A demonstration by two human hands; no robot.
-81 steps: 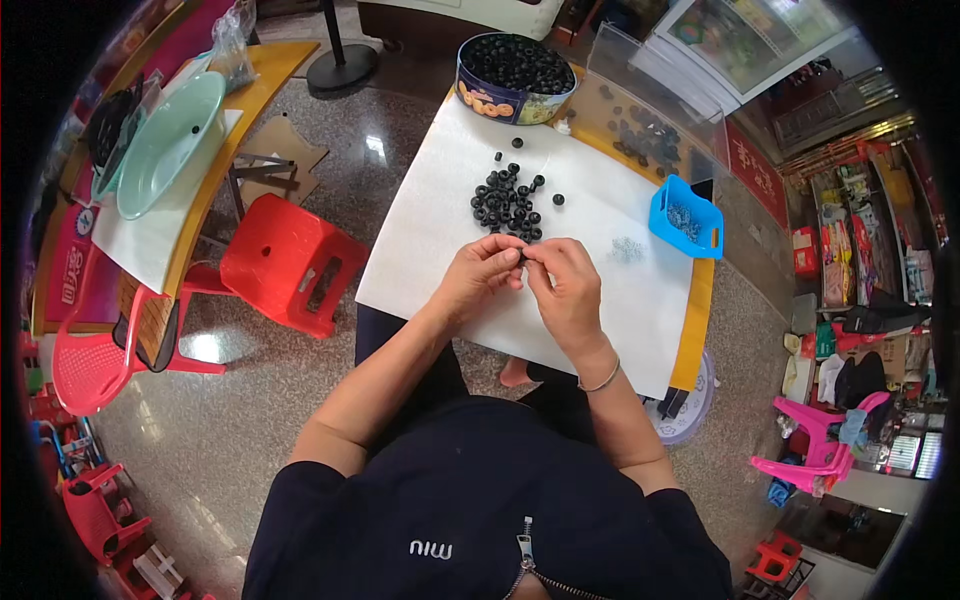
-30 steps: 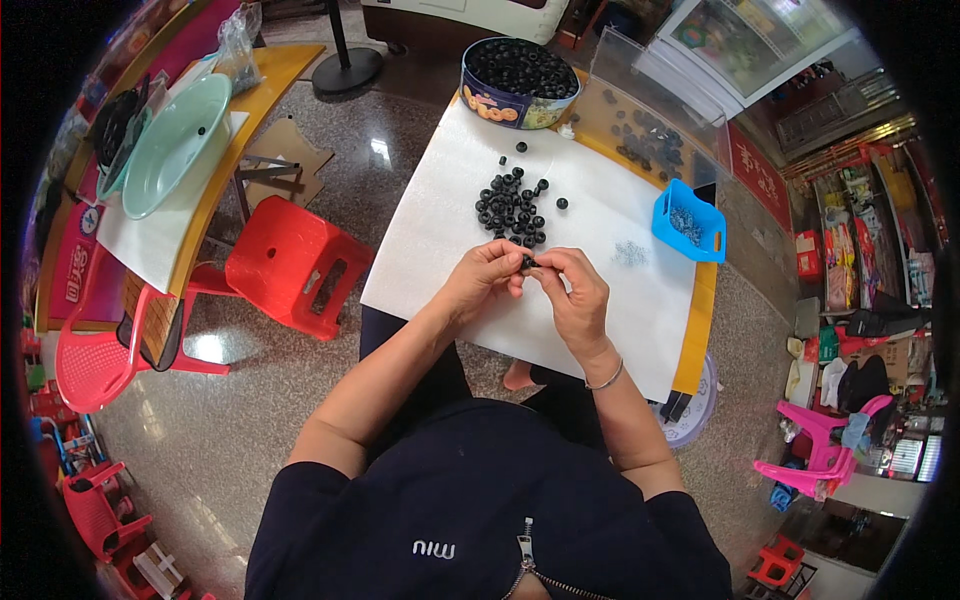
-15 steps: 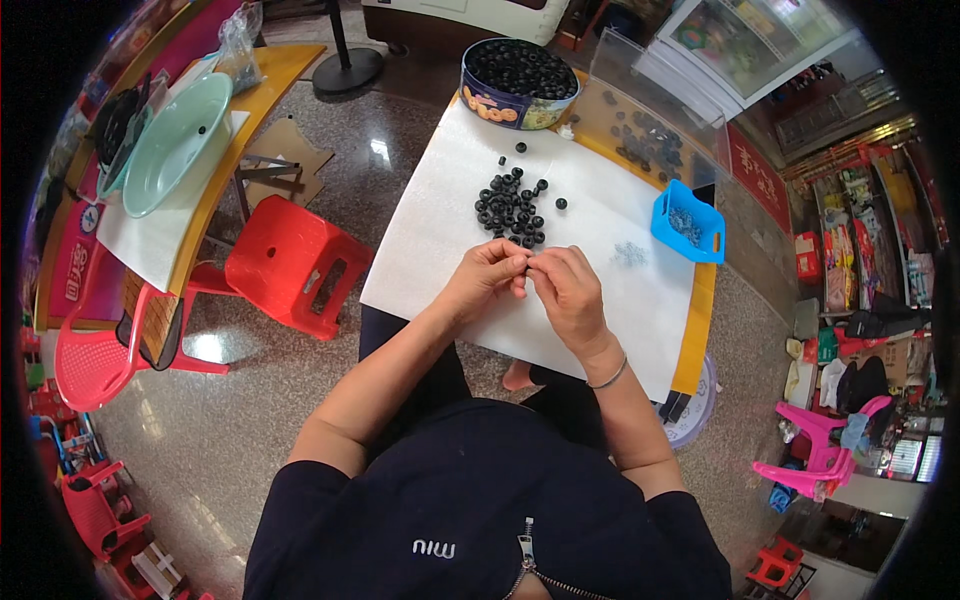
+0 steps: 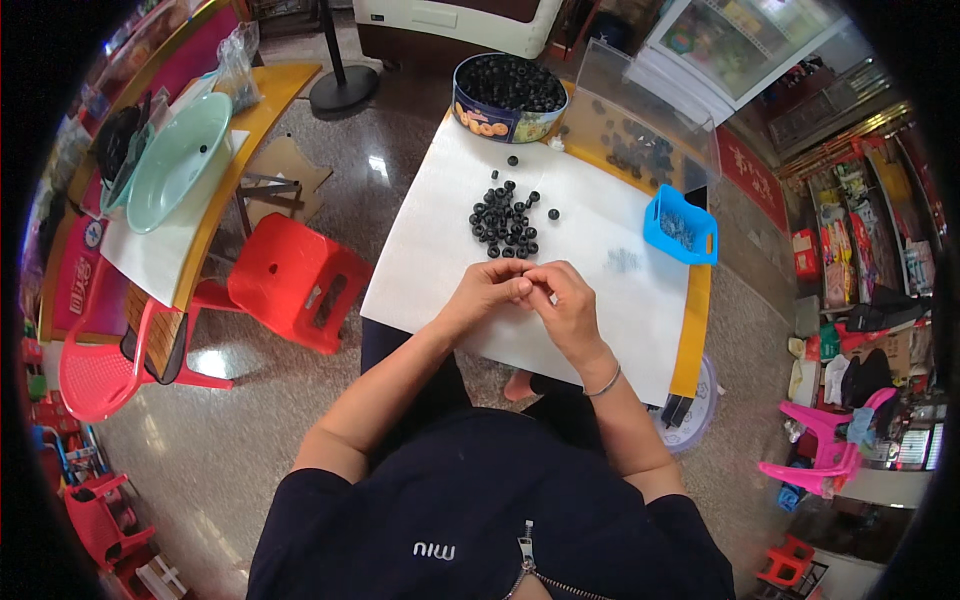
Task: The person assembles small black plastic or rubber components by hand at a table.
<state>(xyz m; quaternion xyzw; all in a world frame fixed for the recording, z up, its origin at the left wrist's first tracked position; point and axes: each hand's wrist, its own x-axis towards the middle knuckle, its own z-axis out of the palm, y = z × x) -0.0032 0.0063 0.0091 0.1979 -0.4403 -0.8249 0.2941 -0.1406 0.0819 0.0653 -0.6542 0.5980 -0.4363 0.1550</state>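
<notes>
My left hand [image 4: 490, 290] and my right hand [image 4: 564, 305] meet over the white sheet [image 4: 420, 270], fingertips pinched together. Whatever lies between them is too small and covered to name. Just beyond the fingers is a loose pile of small round black parts [image 4: 508, 222] with holes in them. A few of these lie apart from the pile. To the right of the pile, tiny greyish pieces [image 4: 624, 260] are scattered on the sheet. More small pieces fill the bottom of a blue plastic basket [image 4: 656, 232] at the table's right edge.
A round tin [image 4: 477, 118] heaped with black parts stands at the far edge. Beside it, a clear-walled tray [image 4: 690, 130] holds dark pieces. A red stool [image 4: 290, 265] stands left of the table. Farther left, a pale green basin [image 4: 170, 170] rests on another table.
The view has tilted slightly, so the table sits lower in the picture. Both hands have drawn a little nearer to me, away from the pile, with fingertips still together.
</notes>
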